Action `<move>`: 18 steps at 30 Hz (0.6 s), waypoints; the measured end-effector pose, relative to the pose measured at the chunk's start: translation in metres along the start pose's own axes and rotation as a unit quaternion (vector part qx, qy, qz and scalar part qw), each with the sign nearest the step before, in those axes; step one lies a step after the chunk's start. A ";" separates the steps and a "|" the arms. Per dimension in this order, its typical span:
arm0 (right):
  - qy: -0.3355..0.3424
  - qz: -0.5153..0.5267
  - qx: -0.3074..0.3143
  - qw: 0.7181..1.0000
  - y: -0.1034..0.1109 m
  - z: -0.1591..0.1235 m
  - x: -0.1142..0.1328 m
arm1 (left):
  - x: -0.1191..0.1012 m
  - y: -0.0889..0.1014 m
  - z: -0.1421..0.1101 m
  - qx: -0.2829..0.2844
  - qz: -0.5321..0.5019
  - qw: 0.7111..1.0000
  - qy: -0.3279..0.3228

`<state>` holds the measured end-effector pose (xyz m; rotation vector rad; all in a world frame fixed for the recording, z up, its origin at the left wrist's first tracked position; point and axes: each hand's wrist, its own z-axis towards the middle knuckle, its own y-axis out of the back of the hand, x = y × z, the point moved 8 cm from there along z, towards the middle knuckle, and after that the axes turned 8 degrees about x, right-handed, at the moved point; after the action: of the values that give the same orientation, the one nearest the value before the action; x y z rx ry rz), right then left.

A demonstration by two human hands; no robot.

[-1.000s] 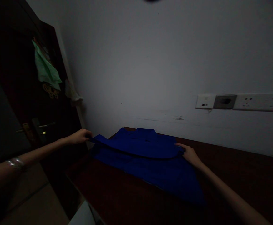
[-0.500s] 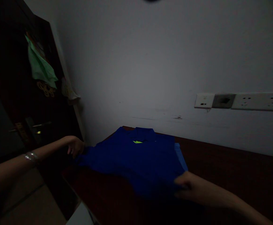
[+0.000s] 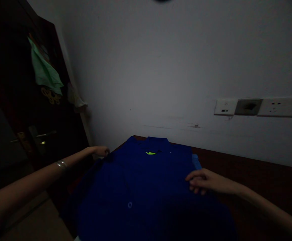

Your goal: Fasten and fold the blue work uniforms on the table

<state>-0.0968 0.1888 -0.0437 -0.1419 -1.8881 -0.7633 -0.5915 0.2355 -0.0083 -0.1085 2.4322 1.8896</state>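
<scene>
A dark blue collared shirt (image 3: 146,177) lies spread over the table, its collar toward the wall. A yellow-green label (image 3: 151,153) shows below the collar, and a round button (image 3: 130,205) is nearer to me. At the shirt's left edge my left hand (image 3: 101,151) is closed on the cloth, with a silvery bracelet on its wrist. My right hand (image 3: 203,180) has curled fingers, the tips closed on the fabric along the right side. Beyond it a strip of light blue cloth (image 3: 196,161) sticks out from beside the shirt.
The dark reddish table (image 3: 238,167) meets a pale wall (image 3: 148,67). Sockets and switches (image 3: 250,107) line the wall at right. On the left stands a dark door (image 3: 15,100) with a handle (image 3: 45,134) and a hanging green cloth (image 3: 44,68).
The shirt's near part has come down toward me and covers more of the table, bringing a button into view. My left hand has moved right, my right hand slightly up and away.
</scene>
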 end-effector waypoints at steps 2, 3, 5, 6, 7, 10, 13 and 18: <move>-0.004 -0.021 -0.119 0.993 0.046 0.017 -0.018 | -0.011 0.001 0.017 0.012 0.014 1.000 -0.001; -0.016 -0.042 -0.175 0.984 0.068 0.024 -0.028 | -0.016 0.003 0.025 0.008 0.016 1.000 0.001; -0.042 -0.053 -0.277 0.958 0.107 0.034 -0.051 | -0.027 0.006 0.041 -0.010 0.010 1.000 0.003; -0.045 -0.052 -0.324 0.944 0.122 0.038 -0.061 | -0.032 0.007 0.048 -0.018 0.001 1.000 0.002; -0.054 -0.043 -0.360 0.930 0.135 0.041 -0.072 | -0.037 0.007 0.056 -0.025 -0.008 1.000 0.000; -0.076 -0.017 -0.403 0.912 0.155 0.054 -0.097 | -0.050 0.007 0.081 -0.035 -0.031 0.999 -0.005; -0.085 -0.005 -0.404 0.911 0.159 0.066 -0.106 | -0.053 0.010 0.106 -0.052 -0.050 0.997 0.014; -0.074 0.033 -0.423 0.902 0.164 0.077 -0.106 | -0.058 0.018 0.137 -0.094 -0.085 0.992 -0.018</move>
<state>-0.0401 0.3866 -0.0818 -0.8220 -1.5524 -1.5173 -0.5348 0.3739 -0.0191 -0.2779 2.1402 2.0201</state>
